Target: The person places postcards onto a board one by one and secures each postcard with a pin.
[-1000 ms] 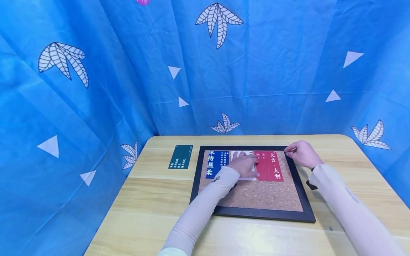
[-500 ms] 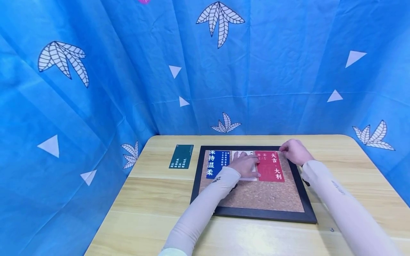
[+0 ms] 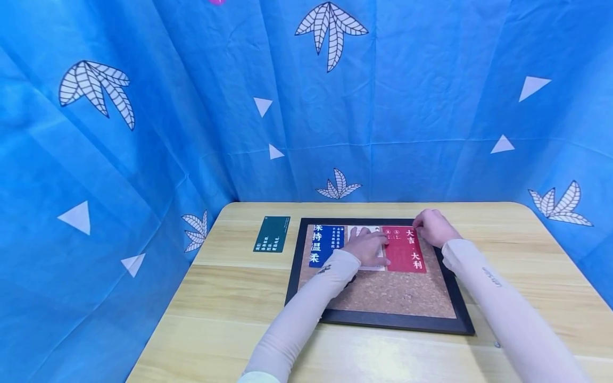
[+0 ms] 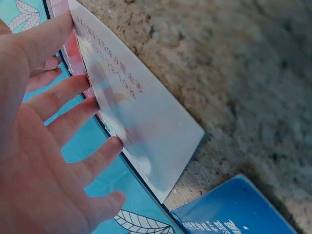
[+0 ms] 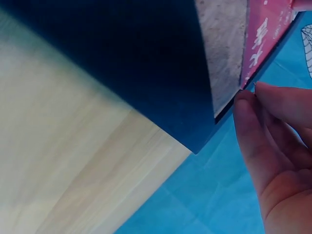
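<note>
On the black-framed cork board [image 3: 397, 292], my left hand [image 3: 366, 249] rests with spread fingers over the white card [image 4: 146, 126], its thumb on the red card [image 3: 407, 250]. A blue card [image 3: 325, 247] lies left of the white one. At the red card's far right corner, my right hand [image 3: 435, 229] has thumb and index finger together. The right wrist view shows that hand [image 5: 282, 136] pinching a tiny shiny object [image 5: 254, 84] beside the card's corner; the fingertips hide most of it.
A green card [image 3: 271, 234] lies on the wooden table [image 3: 215, 298], left of the board. A tiny object [image 3: 497, 344] sits near the right forearm. Blue patterned curtains [image 3: 407, 106] stand behind the table and at its sides.
My right hand has moved left from the frame's far right corner to the red card's corner. The left hand has stayed on the cards.
</note>
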Tool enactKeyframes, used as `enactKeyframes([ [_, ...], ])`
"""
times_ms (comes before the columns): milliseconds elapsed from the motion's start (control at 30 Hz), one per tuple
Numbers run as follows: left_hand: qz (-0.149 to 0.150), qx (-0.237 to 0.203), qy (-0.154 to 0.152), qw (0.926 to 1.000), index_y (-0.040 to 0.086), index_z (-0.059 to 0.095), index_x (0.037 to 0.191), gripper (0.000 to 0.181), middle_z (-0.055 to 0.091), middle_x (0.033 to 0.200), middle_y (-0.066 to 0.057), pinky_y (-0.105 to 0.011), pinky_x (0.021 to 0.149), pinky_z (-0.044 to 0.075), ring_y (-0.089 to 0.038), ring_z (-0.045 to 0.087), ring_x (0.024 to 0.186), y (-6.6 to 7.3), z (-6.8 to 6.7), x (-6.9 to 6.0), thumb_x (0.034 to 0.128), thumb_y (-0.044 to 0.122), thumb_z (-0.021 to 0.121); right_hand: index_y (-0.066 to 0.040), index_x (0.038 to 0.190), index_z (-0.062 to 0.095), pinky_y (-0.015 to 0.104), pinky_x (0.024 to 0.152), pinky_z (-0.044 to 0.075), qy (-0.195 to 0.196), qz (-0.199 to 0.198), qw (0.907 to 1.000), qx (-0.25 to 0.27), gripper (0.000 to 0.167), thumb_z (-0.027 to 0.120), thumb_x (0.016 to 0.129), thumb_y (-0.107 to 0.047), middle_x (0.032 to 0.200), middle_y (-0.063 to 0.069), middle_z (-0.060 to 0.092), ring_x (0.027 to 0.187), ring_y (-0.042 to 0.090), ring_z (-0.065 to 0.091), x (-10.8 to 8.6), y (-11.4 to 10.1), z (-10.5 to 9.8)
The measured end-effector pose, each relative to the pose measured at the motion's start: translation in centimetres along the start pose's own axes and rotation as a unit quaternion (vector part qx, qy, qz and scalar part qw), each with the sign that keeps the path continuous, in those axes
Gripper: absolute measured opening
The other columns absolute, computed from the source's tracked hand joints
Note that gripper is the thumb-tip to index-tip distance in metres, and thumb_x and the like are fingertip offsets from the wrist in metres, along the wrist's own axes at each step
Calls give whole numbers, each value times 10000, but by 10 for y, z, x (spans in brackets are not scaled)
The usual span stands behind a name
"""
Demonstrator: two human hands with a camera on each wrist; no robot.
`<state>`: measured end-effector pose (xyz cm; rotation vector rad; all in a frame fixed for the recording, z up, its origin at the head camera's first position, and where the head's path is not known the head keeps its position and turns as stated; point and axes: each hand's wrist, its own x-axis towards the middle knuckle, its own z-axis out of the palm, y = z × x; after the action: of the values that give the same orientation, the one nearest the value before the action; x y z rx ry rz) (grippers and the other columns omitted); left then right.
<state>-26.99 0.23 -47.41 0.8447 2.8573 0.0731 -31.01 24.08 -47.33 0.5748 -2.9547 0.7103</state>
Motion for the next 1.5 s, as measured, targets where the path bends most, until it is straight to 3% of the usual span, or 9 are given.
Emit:
enactKeyframes([
  [333, -20, 33, 61, 10000, 359, 557, 1480, 587, 454, 1616, 157, -567, 1263, 267, -169, 461, 1410, 0, 1, 0, 946, 578, 665, 38, 955, 786, 550, 880, 578, -30, 245, 9996, -106, 197, 611, 880, 88, 980, 234, 762, 970, 396, 710, 3, 3, 5],
  [733, -39, 7, 71, 10000, 359, 565, 1476, 584, 460, 1613, 154, -570, 1264, 265, -166, 459, 1409, 1, 1, -1, 943, 571, 672, 33, 970, 789, 552, 926, 563, -341, 369, 9983, -301, 226, 584, 894, 91, 1039, 247, 750, 1040, 430, 687, 8, -3, 7],
  [967, -36, -23, 77, 10000, 358, 563, 1477, 582, 460, 1614, 149, -568, 1266, 263, -167, 457, 1412, 2, 0, -1, 946, 569, 668, 37, 956, 790, 490, 840, 593, -430, 277, 9979, -392, 242, 577, 875, 119, 976, 218, 751, 916, 351, 702, 11, -8, 6],
  [1200, -48, -20, 14, 10000, 365, 554, 1483, 585, 450, 1621, 151, -568, 1270, 257, -172, 452, 1423, 1, 2, 0, 948, 576, 661, 22, 931, 778, 425, 754, 601, -691, 526, 9948, -528, 235, 561, 895, 105, 880, 170, 739, 787, 251, 687, 14, -10, 8],
  [1500, 9, -37, 88, 10000, 351, 570, 1473, 576, 466, 1613, 140, -573, 1263, 268, -176, 464, 1413, 1, 0, -2, 945, 557, 676, -14, 850, 756, 399, 715, 589, -618, 496, 9945, -682, 235, 559, 902, 103, 819, 131, 718, 743, 220, 667, 13, -7, 10],
])
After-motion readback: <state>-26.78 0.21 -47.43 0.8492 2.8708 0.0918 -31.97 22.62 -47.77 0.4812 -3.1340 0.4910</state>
